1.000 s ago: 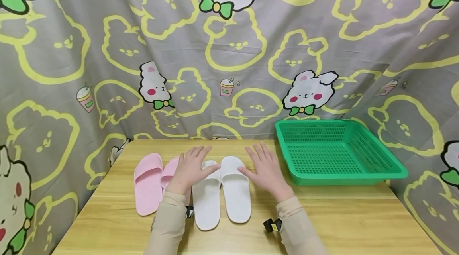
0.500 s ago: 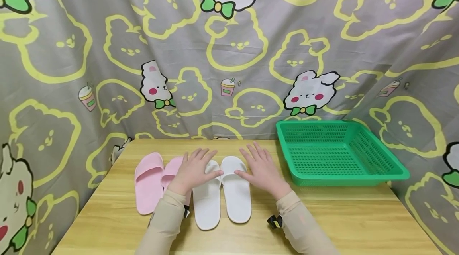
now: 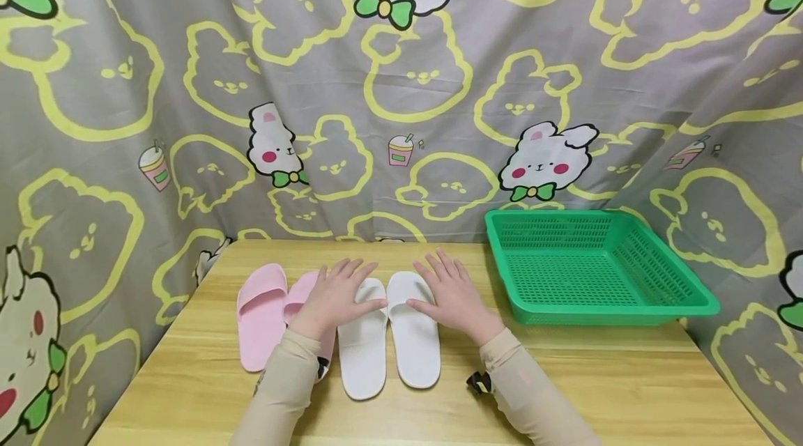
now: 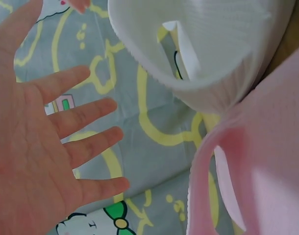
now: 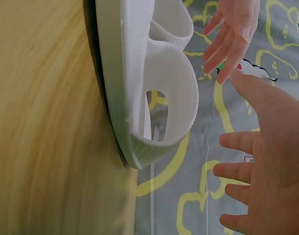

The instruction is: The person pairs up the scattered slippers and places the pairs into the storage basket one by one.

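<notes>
Two white slippers (image 3: 417, 348) lie side by side on the wooden table, soles down with toes pointing away. To their left lies a pair of pink slippers (image 3: 260, 324), the right one partly hidden by my left arm. My left hand (image 3: 335, 296) hovers above the gap between the pink and white pairs, fingers spread and holding nothing. In the left wrist view its palm stands apart from the white slipper (image 4: 188, 49) and the pink slipper (image 4: 267, 142). My right hand (image 3: 456, 300) hovers over the outer side of the right white slipper, fingers straight and apart from it.
A green perforated plastic basket (image 3: 602, 310) stands at the back right of the table (image 3: 602, 390). Patterned grey cloth (image 3: 433, 174) hangs behind the table and along both sides. A small black device (image 3: 479, 382) sits at my right wrist.
My right hand has shifted a little left, toward the white slippers. My left hand has moved slightly right, then stayed nearly still. The slippers and basket stay in place.
</notes>
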A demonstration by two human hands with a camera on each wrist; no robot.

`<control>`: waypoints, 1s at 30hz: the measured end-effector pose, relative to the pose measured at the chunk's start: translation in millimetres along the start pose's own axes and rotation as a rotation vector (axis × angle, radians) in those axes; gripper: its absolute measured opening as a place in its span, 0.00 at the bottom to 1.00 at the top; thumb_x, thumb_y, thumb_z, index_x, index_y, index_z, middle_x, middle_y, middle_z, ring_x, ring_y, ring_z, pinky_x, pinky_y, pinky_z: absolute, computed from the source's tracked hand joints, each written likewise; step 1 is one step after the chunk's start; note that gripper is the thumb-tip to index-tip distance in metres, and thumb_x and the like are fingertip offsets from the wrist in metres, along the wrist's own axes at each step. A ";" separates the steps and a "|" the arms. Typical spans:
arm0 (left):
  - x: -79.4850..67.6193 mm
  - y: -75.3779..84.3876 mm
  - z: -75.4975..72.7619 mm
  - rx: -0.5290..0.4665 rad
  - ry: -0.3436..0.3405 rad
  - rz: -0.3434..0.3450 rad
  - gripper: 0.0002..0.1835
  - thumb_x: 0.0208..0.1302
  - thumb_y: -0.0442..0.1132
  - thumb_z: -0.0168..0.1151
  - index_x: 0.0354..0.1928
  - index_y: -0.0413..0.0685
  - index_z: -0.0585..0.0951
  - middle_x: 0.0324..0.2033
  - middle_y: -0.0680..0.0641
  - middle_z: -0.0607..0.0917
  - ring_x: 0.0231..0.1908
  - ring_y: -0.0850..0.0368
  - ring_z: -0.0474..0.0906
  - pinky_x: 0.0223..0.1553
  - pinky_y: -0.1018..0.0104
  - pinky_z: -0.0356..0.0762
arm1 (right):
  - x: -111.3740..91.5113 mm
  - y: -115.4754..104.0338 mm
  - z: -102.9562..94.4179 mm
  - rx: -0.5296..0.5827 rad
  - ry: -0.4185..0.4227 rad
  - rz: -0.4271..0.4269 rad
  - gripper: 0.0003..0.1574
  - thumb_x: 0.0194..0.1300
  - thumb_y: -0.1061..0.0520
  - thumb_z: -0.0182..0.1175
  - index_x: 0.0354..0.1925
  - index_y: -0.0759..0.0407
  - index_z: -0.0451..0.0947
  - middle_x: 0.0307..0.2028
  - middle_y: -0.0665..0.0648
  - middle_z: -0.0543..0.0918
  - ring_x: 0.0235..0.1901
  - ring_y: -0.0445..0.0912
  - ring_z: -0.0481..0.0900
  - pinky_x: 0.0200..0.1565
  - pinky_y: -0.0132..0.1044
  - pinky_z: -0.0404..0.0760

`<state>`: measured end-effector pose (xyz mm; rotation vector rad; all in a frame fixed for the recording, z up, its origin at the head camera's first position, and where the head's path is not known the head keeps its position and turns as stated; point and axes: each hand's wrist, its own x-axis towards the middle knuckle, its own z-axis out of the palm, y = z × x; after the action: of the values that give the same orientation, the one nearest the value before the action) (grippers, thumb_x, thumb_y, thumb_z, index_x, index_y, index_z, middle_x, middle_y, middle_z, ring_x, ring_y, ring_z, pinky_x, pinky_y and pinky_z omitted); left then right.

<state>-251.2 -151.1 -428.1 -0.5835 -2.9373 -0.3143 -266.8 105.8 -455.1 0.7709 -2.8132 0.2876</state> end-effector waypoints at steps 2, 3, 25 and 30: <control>0.3 0.6 1.5 -0.002 -0.015 0.004 0.45 0.56 0.76 0.53 0.71 0.60 0.66 0.68 0.44 0.70 0.71 0.38 0.60 0.66 0.27 0.52 | 0.3 -0.5 1.5 0.002 -0.006 0.001 0.49 0.64 0.25 0.50 0.74 0.48 0.58 0.73 0.60 0.61 0.76 0.58 0.48 0.72 0.61 0.52; 0.4 0.9 2.3 -0.002 -0.016 0.007 0.45 0.56 0.76 0.53 0.71 0.60 0.66 0.68 0.44 0.70 0.71 0.38 0.60 0.66 0.27 0.53 | 0.3 -0.8 2.2 0.005 -0.007 0.000 0.49 0.64 0.25 0.50 0.74 0.49 0.58 0.73 0.61 0.61 0.76 0.59 0.48 0.72 0.61 0.52; 0.9 4.1 16.6 0.006 -0.109 -0.036 0.46 0.54 0.76 0.55 0.72 0.62 0.65 0.69 0.43 0.69 0.71 0.36 0.59 0.66 0.27 0.52 | 2.8 -9.3 12.5 0.175 -0.177 0.037 0.52 0.66 0.24 0.46 0.76 0.50 0.52 0.76 0.62 0.54 0.76 0.59 0.47 0.72 0.61 0.53; 0.1 5.6 19.4 -0.011 -0.112 -0.027 0.45 0.53 0.73 0.58 0.70 0.59 0.68 0.66 0.42 0.72 0.69 0.35 0.63 0.65 0.26 0.52 | 3.4 -8.1 16.9 0.154 -0.195 0.031 0.51 0.66 0.25 0.46 0.76 0.51 0.53 0.75 0.62 0.55 0.76 0.59 0.47 0.71 0.62 0.54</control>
<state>-250.8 -141.6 -445.9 -0.5814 -3.0555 -0.3110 -268.0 93.3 -469.3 0.8287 -3.0158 0.4627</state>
